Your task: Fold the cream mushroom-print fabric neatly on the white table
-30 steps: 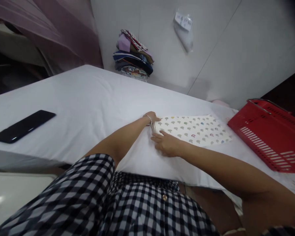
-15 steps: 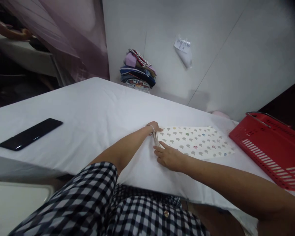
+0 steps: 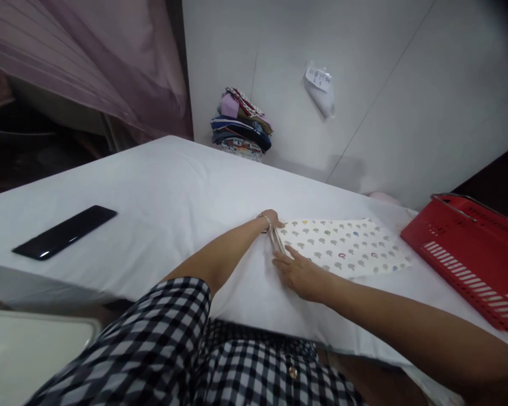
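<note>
A folded piece of white fabric lies flat on the white-covered table. Small grey mushroom-like prints, with a few coloured ones, run over it. My left hand, with a bracelet at the wrist, grips the far corner of its left edge, thumb on top. At the near corner of that same edge, my right hand has its thumb over the fabric and its fingers at the layered edge. Several layers show between the two hands. My fingertips are partly hidden.
A red plastic basket stands at the right end of the table. A dark phone-like slab lies at the left. Folded clothes are stacked by the wall, and a pinkish curtain hangs at the back left.
The whole scene has shifted slightly right in the view. Both hands stay at the fabric's left edge, the right fingers drawn a little closer together. Another person's arm at the far left has gone from sight.
</note>
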A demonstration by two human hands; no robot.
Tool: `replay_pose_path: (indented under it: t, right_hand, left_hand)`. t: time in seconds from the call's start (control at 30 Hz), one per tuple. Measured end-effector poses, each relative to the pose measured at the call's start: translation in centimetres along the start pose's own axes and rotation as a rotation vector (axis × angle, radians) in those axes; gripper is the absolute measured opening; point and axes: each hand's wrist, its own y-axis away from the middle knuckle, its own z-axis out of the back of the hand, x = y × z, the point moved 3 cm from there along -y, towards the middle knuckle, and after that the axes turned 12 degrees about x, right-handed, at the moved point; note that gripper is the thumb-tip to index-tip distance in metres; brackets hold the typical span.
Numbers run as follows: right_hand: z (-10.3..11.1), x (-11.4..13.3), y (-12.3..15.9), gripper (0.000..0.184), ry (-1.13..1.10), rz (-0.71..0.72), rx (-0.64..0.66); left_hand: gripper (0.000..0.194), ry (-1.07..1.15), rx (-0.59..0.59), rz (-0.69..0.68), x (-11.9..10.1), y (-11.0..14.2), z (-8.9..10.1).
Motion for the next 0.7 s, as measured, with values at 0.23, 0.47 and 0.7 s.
replay_pose_path:
  t: [0.23,0.47,0.7]
  right_hand:
    - [-1.0,1.7,0.6,0.025,-0.082,-0.027,-0.080]
    - [-0.9,2.3,0.7,0.028,-0.129,-0.047,-0.141]
    - [-1.1,2.6,0.2,0.028,-0.132,-0.070,-0.164]
  left_hand:
    - [0.036,0.029,-0.054,-0.061,-0.2,0.5,0.2]
    - [0.034,0.062,-0.068,-0.193,0.7,0.0,0.4]
    - [0.032,0.059,-0.102,-0.278,2.4,-1.8,-0.7]
